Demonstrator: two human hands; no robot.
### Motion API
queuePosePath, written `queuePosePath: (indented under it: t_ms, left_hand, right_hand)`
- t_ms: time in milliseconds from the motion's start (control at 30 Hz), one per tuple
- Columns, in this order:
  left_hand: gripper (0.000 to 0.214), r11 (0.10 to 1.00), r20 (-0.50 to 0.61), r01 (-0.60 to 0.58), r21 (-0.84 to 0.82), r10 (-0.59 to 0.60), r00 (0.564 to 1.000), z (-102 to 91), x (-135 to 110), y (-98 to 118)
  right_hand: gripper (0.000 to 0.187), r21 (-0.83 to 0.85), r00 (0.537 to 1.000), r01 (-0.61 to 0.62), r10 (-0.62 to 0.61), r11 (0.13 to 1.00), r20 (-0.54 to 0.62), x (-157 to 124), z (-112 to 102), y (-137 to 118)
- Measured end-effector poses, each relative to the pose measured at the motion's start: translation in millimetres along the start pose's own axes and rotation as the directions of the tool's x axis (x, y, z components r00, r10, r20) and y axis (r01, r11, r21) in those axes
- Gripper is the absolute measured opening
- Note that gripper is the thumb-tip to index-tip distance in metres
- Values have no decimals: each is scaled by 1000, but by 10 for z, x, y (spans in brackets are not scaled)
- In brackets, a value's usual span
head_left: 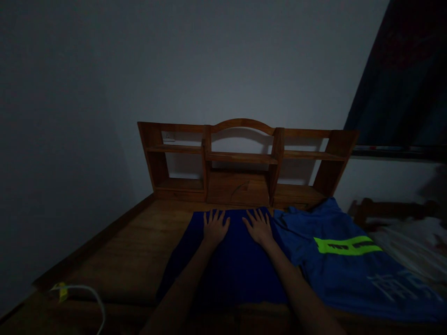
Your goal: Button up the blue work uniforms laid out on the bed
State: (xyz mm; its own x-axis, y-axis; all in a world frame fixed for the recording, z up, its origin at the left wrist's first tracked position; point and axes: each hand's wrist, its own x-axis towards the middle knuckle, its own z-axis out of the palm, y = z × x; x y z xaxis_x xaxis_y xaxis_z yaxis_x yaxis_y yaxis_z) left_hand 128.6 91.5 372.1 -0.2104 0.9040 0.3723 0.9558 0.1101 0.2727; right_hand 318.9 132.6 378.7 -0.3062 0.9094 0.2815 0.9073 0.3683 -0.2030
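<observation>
A dark blue cloth [237, 260] lies spread over the middle of a wooden desk [139, 242]. Flat on its upper left part rests my left hand [214, 228], fingers spread and pointing away from me. My right hand [259, 226] lies the same way on the upper right part, with its fingers apart. Neither hand grips anything. Just right of the cloth is a lighter blue garment [324, 279] with a bright yellow-green strip and pale lettering. The dim light hides folds and layers in the dark cloth.
A wooden shelf unit [240, 158] stands along the desk's back edge, against the wall [223, 60]. A white cable [92, 289] with a yellow tag [63, 293] lies at the front left. At the far right are a dark curtain [405, 83] and pale bedding [415, 242].
</observation>
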Motion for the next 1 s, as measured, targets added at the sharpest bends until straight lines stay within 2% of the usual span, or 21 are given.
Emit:
queuePosePath:
  t_ms: [100, 233, 367, 433, 533, 600, 633, 700, 733, 800, 1000]
  left_hand:
    - [63, 996, -74, 87, 8, -86, 994, -38, -35, 36]
    - [68, 975, -233, 223, -17, -221, 947, -8, -57, 51]
    - [71, 962, -234, 272, -24, -270, 934, -18, -28, 71]
    - [70, 972, -296, 225, -63, -234, 926, -108, -13, 113]
    - [58, 998, -384, 1, -68, -27, 923, -254, -11, 186]
    - [52, 986, -318, -165, -34, 145, 937, -265, -23, 201]
    - [50, 974, -242, -226, -23, 214, 946, -234, -29, 194]
    - [46, 955, -62, -295, -21, 293, 954, -124, -37, 154]
    - [45, 951, 8, -307, -26, 307, 952, -60, -35, 128]
    - [45, 953, 73, -301, -38, 303, 950, 47, -21, 81]
    - [48, 957, 81, -280, -71, 285, 955, 118, 24, 33]
  right_hand:
    - [71, -16, 993, -108, 107, 994, -41, 8, 39, 17]
    - [70, -1, 974, -225, 225, 974, -30, 30, 109, 52]
    - [66, -8, 970, -244, 244, 970, -18, 40, 130, 57]
    - [67, -12, 968, -241, 239, 971, -71, 16, 80, 32]
    - [69, -30, 952, -151, 137, 988, -272, -32, -51, -28]
    - [68, -47, 937, 4, -21, 999, -348, -45, -111, -58]
    - [65, -46, 938, 89, -99, 995, -333, -41, -116, -64]
    - [59, -10, 955, 209, -206, 978, -212, -17, -71, -51]
    - [58, 17, 964, 232, -228, 973, -137, 1, -28, -34]
    - [58, 60, 973, 229, -227, 972, -34, 39, 66, 7]
    - [60, 103, 976, 217, -215, 971, -31, 76, 155, 73]
